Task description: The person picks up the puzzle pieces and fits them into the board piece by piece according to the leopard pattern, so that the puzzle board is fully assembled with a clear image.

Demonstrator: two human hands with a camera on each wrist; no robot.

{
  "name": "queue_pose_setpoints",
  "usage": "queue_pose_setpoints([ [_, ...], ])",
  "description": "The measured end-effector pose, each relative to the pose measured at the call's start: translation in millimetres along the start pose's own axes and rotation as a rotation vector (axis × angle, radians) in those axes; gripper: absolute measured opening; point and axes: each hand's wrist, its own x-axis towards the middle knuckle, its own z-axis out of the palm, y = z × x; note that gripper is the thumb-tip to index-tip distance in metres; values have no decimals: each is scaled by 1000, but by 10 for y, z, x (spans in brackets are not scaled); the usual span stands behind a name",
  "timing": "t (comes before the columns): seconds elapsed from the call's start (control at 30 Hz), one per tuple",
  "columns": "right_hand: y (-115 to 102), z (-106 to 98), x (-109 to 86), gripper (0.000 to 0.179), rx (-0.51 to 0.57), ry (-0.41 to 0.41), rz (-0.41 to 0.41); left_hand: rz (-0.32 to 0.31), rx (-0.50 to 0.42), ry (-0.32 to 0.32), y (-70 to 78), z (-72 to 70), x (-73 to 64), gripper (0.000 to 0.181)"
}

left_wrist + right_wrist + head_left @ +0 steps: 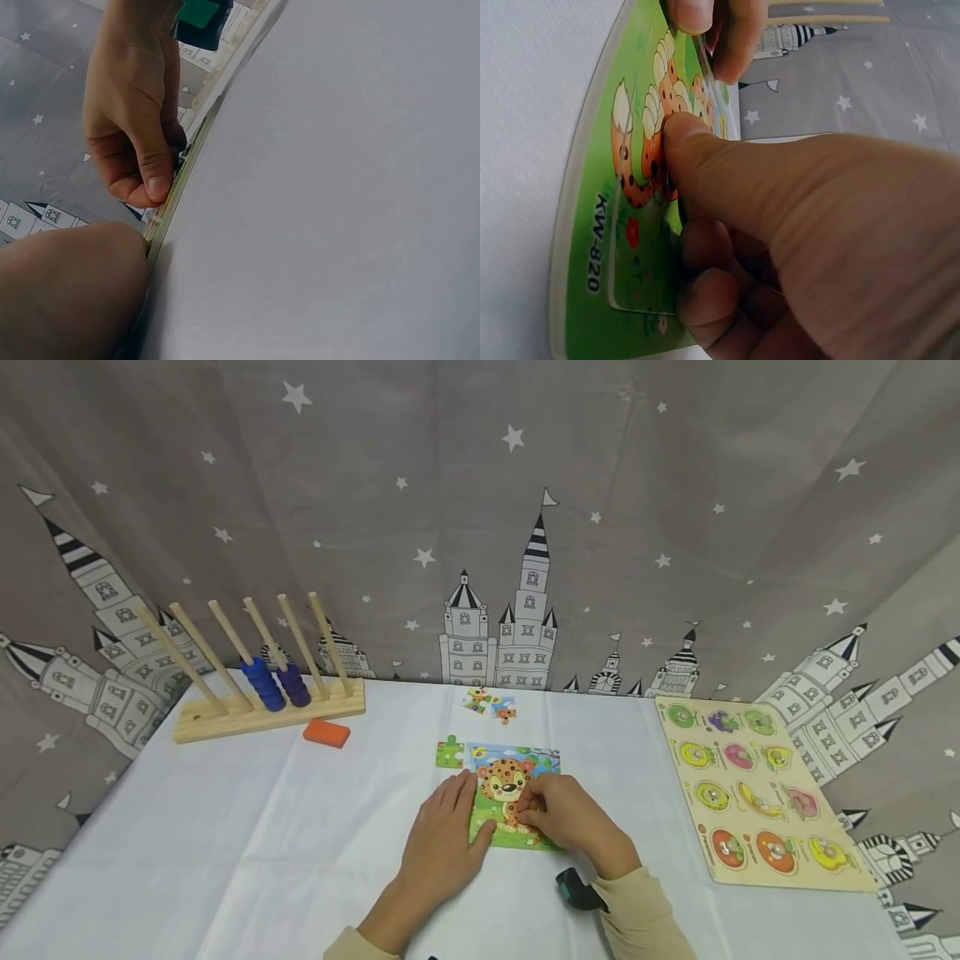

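Note:
A leopard jigsaw puzzle (495,839) lies in its flat tray on the white table. My left hand (444,835) rests along its left edge, fingers extended and thumb over the lower part of the picture. Over the right half, my right hand (566,814) has thumb and fingertips drawn together at the leopard's body. It pinches a puzzle piece (673,216), mostly hidden by the fingers. In the right wrist view, the thumb (720,165) lies against the spotted body. A loose green piece (450,753) sits just off the tray's upper left corner.
Two more loose pieces (504,707) lie behind the puzzle. At the back left stands a wooden peg rack (262,720) with blue and purple rings, an orange block (327,732) before it. A wooden fruit puzzle board (750,777) lies at the right.

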Motion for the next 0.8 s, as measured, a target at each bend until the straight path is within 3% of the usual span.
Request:
queue_pose_setpoints([
  [0.2,-12,-5,-6,14,-17,8,1,30,-10,-9,-18,-36,-7,74],
  [0.3,-6,-6,-2,14,-11,1,17,42,-29,-48,-44,-62,-23,85],
  [0.43,5,-6,4,13,-4,-12,26,32,-53,-92,-78,-88,-44,94],
  [0.57,49,-39,40,12,5,-16,-10,24,-58,-93,-102,-71,-49,95],
  [0.67,106,-109,126,10,57,31,8,19,-60,-99,-107,-58,-46,96],
  [0.8,188,-221,342,14,134,158,74,15,-67,-102,-110,-56,-40,97],
])
